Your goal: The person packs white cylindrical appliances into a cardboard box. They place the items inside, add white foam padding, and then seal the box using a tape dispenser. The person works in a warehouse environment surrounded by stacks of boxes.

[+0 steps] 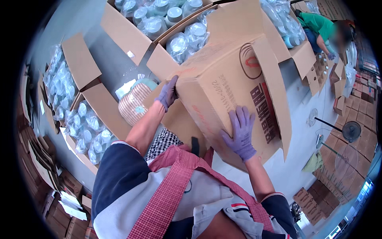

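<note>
A large brown cardboard box (217, 95) stands tilted in front of me, with printing on its side and its flaps standing out at the far and right ends. My left hand (168, 95), in a purple glove, grips the box at its near left edge, the fingers partly hidden. On the printed side my right hand (240, 133), gloved the same way, lies flat with its fingers spread. What the box holds is hidden from this view.
Open cartons of plastic-wrapped jars stand at the left (85, 127) and far side (159, 24). A woven stool (135, 103) sits near my left arm. A person in green (318, 26) works at the far right by dividers (316, 73). Fans (351, 130) and stacked cartons (310, 207) are at right.
</note>
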Tool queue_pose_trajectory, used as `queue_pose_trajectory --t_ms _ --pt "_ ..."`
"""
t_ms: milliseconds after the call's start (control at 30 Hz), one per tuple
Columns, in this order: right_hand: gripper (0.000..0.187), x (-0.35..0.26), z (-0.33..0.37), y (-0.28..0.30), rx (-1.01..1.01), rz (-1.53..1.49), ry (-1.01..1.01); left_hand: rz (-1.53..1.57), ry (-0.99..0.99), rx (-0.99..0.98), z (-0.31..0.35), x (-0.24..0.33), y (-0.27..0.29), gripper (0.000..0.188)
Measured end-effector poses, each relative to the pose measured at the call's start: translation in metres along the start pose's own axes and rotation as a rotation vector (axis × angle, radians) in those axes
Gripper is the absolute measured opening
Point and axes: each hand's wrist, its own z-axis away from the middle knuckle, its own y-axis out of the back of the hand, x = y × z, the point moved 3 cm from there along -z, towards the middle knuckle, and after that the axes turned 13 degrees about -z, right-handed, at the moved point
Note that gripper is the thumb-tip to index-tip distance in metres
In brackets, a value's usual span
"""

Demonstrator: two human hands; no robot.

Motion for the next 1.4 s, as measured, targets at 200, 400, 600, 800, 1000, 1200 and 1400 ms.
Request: queue_pose_trajectory --t_ms 200,400,600,800,1000,1200,1400 --pt "0.031 -0.076 -0.158 0.021 0.091 -0.030 0.299 0.097 0.017 -0.296 0.002 -0.005 -0.016 0.046" --pt "0.014 -0.063 -0.163 -0.002 0.097 -0.121 0.286 -0.004 0.052 0.076 0.007 -0.030 -0.008 0.044" --pt "0.015 -0.006 -0.151 0.005 0.191 -0.064 0.258 -0.647 -0.207 0.315 0.082 0.001 0.010 0.033" --pt "0.022 -0.035 -0.190 -0.014 0.156 -0.027 0.316 0.426 -0.051 -0.066 0.132 -0.013 0.012 0.055" --pt "0.044 -0.035 -0.142 0.028 0.323 -0.097 0.432 0.116 0.209 -0.206 0.194 -0.066 -0.065 0.056" --pt "0.075 -0.011 0.173 0.063 -0.253 0.159 0.291 0.170 -0.267 0.002 0.187 -0.042 -0.050 0.040" --pt "0.098 0.005 0.254 -0.016 -0.074 0.245 0.141 -0.088 -0.644 -0.180 0.211 -0.017 -0.089 0.039"
